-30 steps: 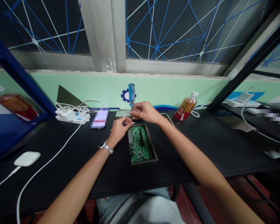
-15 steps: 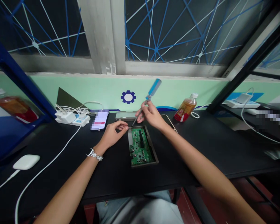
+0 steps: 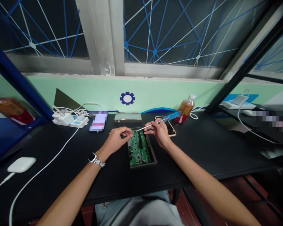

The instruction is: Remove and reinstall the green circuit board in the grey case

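A green circuit board (image 3: 139, 152) lies in a shallow metal frame (image 3: 152, 154) on the black table. My right hand (image 3: 159, 131) is closed on a screwdriver (image 3: 171, 116) with a blue handle, tilted low, its handle to the right and its shaft reaching left over the board's far end. At the screwdriver's tip, my left hand (image 3: 119, 138) has thumb and fingers pinched together by the frame's far left corner. Whatever those fingers hold is too small to make out. Behind the frame rests a flat metal case (image 3: 128, 117).
Behind my right hand lies a phone (image 3: 171, 129), with a drink bottle (image 3: 186, 108) beyond it. A lit phone (image 3: 98, 121) and a white power strip (image 3: 82, 122) are at the back left. White cables cross the left side near a white case (image 3: 22, 164).
The screwdriver has swung from steep to nearly flat, its handle now down to the right. My right hand has moved slightly right and lower. The whole view has shifted a little.
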`<state>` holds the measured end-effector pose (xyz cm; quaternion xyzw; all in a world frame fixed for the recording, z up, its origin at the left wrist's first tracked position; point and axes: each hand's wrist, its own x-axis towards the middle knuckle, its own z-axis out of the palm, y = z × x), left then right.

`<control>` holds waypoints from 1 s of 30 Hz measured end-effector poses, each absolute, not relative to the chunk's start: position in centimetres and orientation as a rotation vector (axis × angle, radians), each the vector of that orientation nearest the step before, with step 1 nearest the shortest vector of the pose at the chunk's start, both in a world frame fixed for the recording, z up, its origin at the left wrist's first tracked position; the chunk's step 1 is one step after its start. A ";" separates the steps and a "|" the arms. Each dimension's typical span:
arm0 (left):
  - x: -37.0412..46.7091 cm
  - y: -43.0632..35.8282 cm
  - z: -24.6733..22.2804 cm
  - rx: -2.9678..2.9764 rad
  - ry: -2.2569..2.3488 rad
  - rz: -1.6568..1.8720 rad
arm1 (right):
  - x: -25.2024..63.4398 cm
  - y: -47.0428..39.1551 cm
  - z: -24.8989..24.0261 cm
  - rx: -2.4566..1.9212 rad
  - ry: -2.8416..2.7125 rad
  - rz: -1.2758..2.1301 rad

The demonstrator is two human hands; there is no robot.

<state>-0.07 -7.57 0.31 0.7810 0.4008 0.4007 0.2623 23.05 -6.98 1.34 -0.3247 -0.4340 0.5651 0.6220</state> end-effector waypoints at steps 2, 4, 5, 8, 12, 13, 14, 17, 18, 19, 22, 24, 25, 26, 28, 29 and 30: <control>0.1 -7.6 0.3 2.119 1.082 1.099 | 22.8 -7.0 1.3 -0.749 -0.984 1.314; 0.2 -7.7 0.3 2.122 1.077 1.122 | 22.6 -7.1 1.1 -0.748 -0.980 1.322; 0.3 -7.7 0.2 2.125 1.075 1.134 | 22.6 -7.1 1.0 -0.745 -0.980 1.324; 0.4 -7.8 0.2 2.132 1.094 1.180 | 22.6 -7.2 0.7 -0.721 -0.984 1.329; 0.6 -7.9 0.3 2.134 1.119 1.226 | 22.5 -7.3 0.7 -0.701 -0.976 1.335; 0.7 -7.9 0.3 2.132 1.122 1.225 | 22.4 -7.3 0.8 -0.705 -0.966 1.335; 0.6 -7.8 0.4 2.128 1.124 1.225 | 22.4 -7.3 0.8 -0.711 -0.955 1.336; 0.4 -7.6 0.6 2.110 1.104 1.213 | 22.5 -7.1 1.0 -0.724 -0.920 1.333; 0.3 -7.6 0.7 2.105 1.093 1.211 | 22.5 -7.1 1.1 -0.727 -0.911 1.329; 0.1 -7.5 0.8 2.102 1.083 1.211 | 22.6 -7.0 1.1 -0.730 -0.903 1.325; -0.2 -7.5 0.9 2.104 1.073 1.210 | 22.7 -7.0 1.0 -0.737 -0.889 1.320; -0.2 -7.6 0.8 2.108 1.078 1.183 | 22.6 -7.0 0.9 -0.736 -0.889 1.330; -0.2 -7.6 0.7 2.106 1.082 1.165 | 22.6 -7.0 0.9 -0.734 -0.891 1.337; -0.2 -7.5 0.6 2.099 1.084 1.151 | 22.5 -7.1 0.8 -0.732 -0.893 1.346; -0.1 -7.5 0.3 2.068 1.085 1.146 | 22.5 -7.2 0.8 -0.728 -0.897 1.366; -0.1 -7.4 0.1 2.048 1.083 1.153 | 22.5 -7.2 0.7 -0.725 -0.900 1.377; 0.0 -7.4 -0.1 2.028 1.079 1.164 | 22.5 -7.3 0.7 -0.721 -0.905 1.390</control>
